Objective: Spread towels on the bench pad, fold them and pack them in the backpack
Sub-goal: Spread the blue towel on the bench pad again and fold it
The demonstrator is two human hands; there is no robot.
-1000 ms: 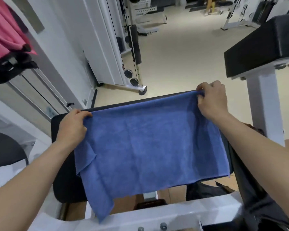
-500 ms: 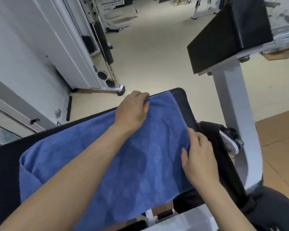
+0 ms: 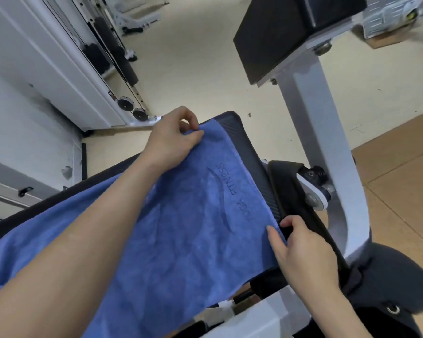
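The blue towel [image 3: 181, 228] lies spread flat over the black bench pad [image 3: 252, 162], its embossed "YOGA FITNESS" lettering running along the right-hand edge and a narrow strip of the pad showing bare just beyond that edge. The left hand [image 3: 171, 142] reaches across the cloth and pinches the towel's far right corner between thumb and fingertips. The right hand [image 3: 303, 254] grips the same edge nearer the person, thumb on top of the fabric and fingers curled around it, close beside the white frame post [image 3: 322, 132].
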